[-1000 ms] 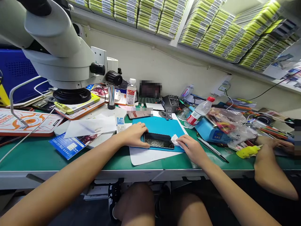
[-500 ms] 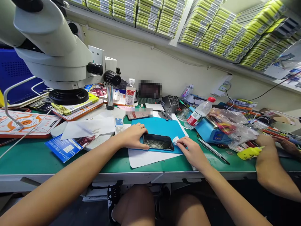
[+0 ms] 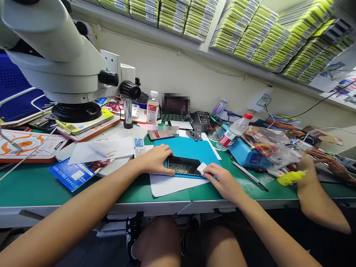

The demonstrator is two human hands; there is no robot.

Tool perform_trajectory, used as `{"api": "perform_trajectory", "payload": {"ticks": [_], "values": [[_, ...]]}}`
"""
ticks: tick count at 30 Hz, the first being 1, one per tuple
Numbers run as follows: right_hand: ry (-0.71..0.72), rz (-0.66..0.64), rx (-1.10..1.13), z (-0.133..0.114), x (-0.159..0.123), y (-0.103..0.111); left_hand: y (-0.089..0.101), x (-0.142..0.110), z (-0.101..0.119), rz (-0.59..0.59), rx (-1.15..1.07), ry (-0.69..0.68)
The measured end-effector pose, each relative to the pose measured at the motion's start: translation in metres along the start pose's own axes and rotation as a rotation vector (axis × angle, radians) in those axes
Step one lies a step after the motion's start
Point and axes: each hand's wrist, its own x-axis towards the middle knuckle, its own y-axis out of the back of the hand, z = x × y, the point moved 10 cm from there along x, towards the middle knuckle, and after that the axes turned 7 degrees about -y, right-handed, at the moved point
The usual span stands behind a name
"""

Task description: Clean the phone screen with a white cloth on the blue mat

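Note:
A black smartphone (image 3: 183, 165) lies flat, screen up with light reflections, near the front edge of a blue mat (image 3: 189, 147). My left hand (image 3: 157, 160) grips its left end, thumb along the near side and fingers at the far side. Between the thumb and fingers of my right hand (image 3: 222, 181) is a small folded white wipe (image 3: 201, 168), which touches the phone's right end. White paper (image 3: 169, 186) sticks out from under the mat toward me.
A microscope (image 3: 55, 52) looms at left. Behind the mat stand a labelled bottle (image 3: 152, 107) and a black box (image 3: 200, 120). Tweezers (image 3: 249, 175), a red-capped bottle (image 3: 235, 130) and a yellow squeeze bottle (image 3: 290, 178) are at right, by another person's arm (image 3: 314, 196).
My right hand has moved the wipe left, from beside the phone's right edge onto its right end. My left hand keeps its hold. The view has shifted slightly.

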Motion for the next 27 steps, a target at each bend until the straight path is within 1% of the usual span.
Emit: {"api": "perform_trajectory", "payload": {"ticks": [5, 9, 13, 16, 21, 27], "values": [[-0.021, 0.021, -0.006, 0.003, 0.003, 0.000, 0.000, 0.000, -0.001, 0.006, -0.003, 0.012], [-0.047, 0.060, 0.006, 0.011, -0.008, 0.003, -0.002, 0.001, 0.000, 0.005, 0.003, 0.006], [-0.099, 0.149, 0.016, 0.023, -0.018, 0.014, -0.001, 0.001, 0.001, 0.015, 0.011, 0.004], [-0.119, 0.200, 0.022, 0.023, -0.016, 0.017, 0.000, 0.001, 0.001, 0.015, 0.018, 0.007], [-0.071, 0.130, 0.015, 0.006, -0.009, 0.004, 0.000, 0.001, 0.000, 0.016, 0.009, 0.010], [-0.066, 0.107, -0.016, 0.002, -0.007, 0.002, 0.000, 0.001, 0.001, 0.028, -0.002, 0.000]]}}
